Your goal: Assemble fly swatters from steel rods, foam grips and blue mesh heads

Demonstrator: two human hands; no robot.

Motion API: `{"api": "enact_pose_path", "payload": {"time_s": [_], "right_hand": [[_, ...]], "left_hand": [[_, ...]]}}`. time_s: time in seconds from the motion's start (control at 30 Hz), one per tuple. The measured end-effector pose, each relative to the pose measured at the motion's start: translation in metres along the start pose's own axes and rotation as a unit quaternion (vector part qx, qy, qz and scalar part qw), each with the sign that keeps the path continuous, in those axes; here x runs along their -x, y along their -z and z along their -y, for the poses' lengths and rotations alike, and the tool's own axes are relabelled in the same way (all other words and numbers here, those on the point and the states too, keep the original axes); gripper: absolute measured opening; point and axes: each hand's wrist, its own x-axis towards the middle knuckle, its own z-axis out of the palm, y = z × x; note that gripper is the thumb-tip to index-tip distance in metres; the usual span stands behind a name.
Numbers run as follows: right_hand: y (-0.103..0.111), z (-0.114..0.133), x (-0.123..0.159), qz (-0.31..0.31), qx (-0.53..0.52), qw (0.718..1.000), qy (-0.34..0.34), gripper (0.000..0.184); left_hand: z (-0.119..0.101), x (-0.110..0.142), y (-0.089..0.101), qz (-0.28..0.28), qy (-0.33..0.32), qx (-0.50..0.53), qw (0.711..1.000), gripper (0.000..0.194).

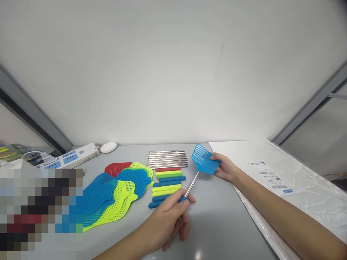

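A blue fly swatter with a perforated head, a silver metal rod and a blue grip is held between both hands over the table. My left hand pinches its grip end, with the lower fingers loosely curled. The fingers of my right hand are closed on the right edge of the head. Left of the swatter lie several silver metal rods in a row. Below them are coloured grip sleeves: a red one, yellow ones, a green one and blue ones. My left hand partly covers the nearest sleeves.
Loose swatter heads, blue, yellow and red, overlap on the left. Behind them are a white power strip and a white oval object. A white plastic package with a label covers the right side. A wall stands behind.
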Motion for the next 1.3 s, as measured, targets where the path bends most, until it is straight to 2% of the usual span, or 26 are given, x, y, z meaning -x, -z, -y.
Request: {"api": "enact_pose_path", "payload": {"time_s": [0.33, 0.6, 0.9, 1.03, 1.17, 1.3], "right_hand": [[0.001, -0.001, 0.001, 0.009, 0.019, 1.0, 0.004, 0.014], [-0.002, -0.002, 0.004, 0.029, 0.082, 0.996, -0.019, 0.026], [-0.006, 0.0, 0.012, 0.069, 0.114, 0.991, -0.009, 0.041], [-0.008, -0.003, 0.012, 0.07, 0.13, 0.989, -0.015, 0.041], [-0.011, -0.003, 0.014, 0.089, 0.156, 0.983, -0.036, 0.027], [-0.011, -0.001, 0.016, 0.101, 0.168, 0.98, -0.037, 0.024]], "left_hand": [[-0.002, 0.001, 0.001, -0.012, 0.016, 0.007, 1.0, 0.026], [-0.002, 0.003, -0.001, -0.029, -0.012, 0.016, 0.999, 0.022], [-0.003, 0.008, -0.007, -0.055, 0.036, -0.043, 0.997, 0.024], [-0.002, 0.006, -0.002, -0.011, 0.001, 0.004, 1.0, 0.023], [-0.003, 0.006, 0.002, 0.057, 0.007, 0.022, 0.998, 0.03], [-0.005, 0.006, 0.003, 0.056, 0.0, 0.057, 0.997, 0.033]]}}
